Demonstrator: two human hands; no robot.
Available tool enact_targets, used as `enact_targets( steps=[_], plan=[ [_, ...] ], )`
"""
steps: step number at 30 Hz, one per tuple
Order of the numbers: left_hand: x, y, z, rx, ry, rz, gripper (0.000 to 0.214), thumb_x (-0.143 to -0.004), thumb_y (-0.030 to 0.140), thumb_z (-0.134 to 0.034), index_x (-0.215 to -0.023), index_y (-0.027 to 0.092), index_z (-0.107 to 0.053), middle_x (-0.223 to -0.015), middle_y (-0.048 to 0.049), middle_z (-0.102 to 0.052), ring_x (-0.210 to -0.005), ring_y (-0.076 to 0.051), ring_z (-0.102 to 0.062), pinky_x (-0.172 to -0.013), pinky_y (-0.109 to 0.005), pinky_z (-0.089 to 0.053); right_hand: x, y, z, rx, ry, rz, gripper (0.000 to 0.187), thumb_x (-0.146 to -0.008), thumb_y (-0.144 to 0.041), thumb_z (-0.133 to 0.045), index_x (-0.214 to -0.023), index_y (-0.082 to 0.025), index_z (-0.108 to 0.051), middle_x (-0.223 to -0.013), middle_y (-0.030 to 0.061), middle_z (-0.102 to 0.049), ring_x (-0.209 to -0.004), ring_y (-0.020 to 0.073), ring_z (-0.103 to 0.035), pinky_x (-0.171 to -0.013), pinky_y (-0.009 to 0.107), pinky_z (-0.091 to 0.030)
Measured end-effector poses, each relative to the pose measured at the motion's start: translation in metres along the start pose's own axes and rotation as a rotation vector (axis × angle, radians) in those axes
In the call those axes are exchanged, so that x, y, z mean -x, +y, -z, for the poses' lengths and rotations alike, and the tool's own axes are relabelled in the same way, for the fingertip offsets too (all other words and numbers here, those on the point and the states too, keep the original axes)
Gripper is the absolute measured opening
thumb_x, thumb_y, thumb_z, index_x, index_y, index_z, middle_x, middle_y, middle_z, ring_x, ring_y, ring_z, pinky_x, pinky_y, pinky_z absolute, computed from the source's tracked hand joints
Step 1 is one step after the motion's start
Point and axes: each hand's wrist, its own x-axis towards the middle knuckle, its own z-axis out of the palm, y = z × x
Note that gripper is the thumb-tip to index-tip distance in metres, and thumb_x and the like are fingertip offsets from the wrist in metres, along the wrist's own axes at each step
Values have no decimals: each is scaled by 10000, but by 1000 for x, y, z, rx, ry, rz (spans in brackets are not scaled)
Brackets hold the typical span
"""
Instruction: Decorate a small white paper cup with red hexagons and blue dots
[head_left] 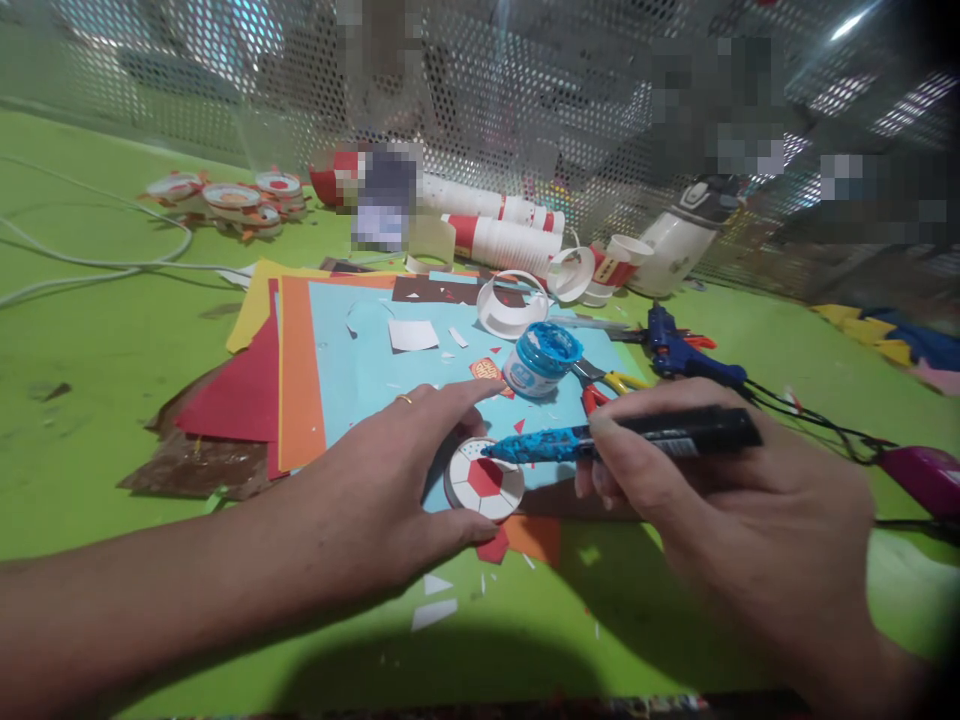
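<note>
My left hand (420, 470) is curved around a small round white disc (465, 487) with a red hexagon in its middle and dark lines running to its rim. Thumb and fingers press on its edges, holding it on the paper. Blue dots mark the disc's upper left section. In my right hand (697, 480) is a black marker (652, 435) whose front end is smeared with blue paint; its tip meets or hovers just over the dotted section, I cannot tell which. Just behind stands an uncapped jar of blue paint (536, 372).
Coloured paper sheets (360, 390) with white scraps lie beneath. Pliers (622, 381), a blue glue gun (675, 350) and its cable are to the right. Paper cups (510, 245), a cut cup ring (491, 315) and a flask (671, 245) sit behind. Finished-looking round paper pieces (232, 197) stand far left.
</note>
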Motion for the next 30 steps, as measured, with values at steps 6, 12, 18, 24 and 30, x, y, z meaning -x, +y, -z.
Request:
enact_targets(
  steps=[6,12,18,24,30],
  plan=[
    [-1,2,-1,1,11,-12,777,-753,282,-756,-1427,241,-372,-1144,-54,-639,-1049,-252,-601,-901,-394,-485,2,2,-2,10,-30,-4,106,-846,-315,-681,-781,-232,-663,-574,-41,-656,-466,126,-607,-475,260,-500],
    [-2,4,1,-4,8,-24,771,-755,269,-757,-1423,229,-375,-1162,-46,-644,-1066,-243,-597,-905,-380,-477,1,2,-3,5,-44,-6,94,-839,-296,-683,-778,-227,-664,-587,-47,-652,-486,108,-603,-487,235,-495],
    [-1,4,0,-3,2,-25,759,-760,267,-755,-1419,238,-378,-1177,-36,-644,-1083,-242,-595,-910,-370,-471,3,4,-4,-11,-43,6,52,-835,-278,-696,-804,-246,-671,-602,-67,-653,-512,86,-601,-508,198,-488],
    [-2,4,1,-5,5,-38,772,-756,266,-762,-1422,216,-375,-1161,-41,-651,-1069,-241,-595,-900,-369,-470,2,4,-5,-7,-44,10,56,-839,-283,-691,-806,-242,-673,-601,-64,-652,-518,86,-602,-515,192,-492],
    [-2,2,0,-3,9,-29,786,-742,255,-770,-1422,228,-377,-1156,-38,-649,-1070,-246,-595,-895,-376,-472,1,3,-2,12,-82,24,63,-843,-287,-684,-816,-231,-671,-603,-63,-665,-516,77,-617,-525,179,-496]
  ],
)
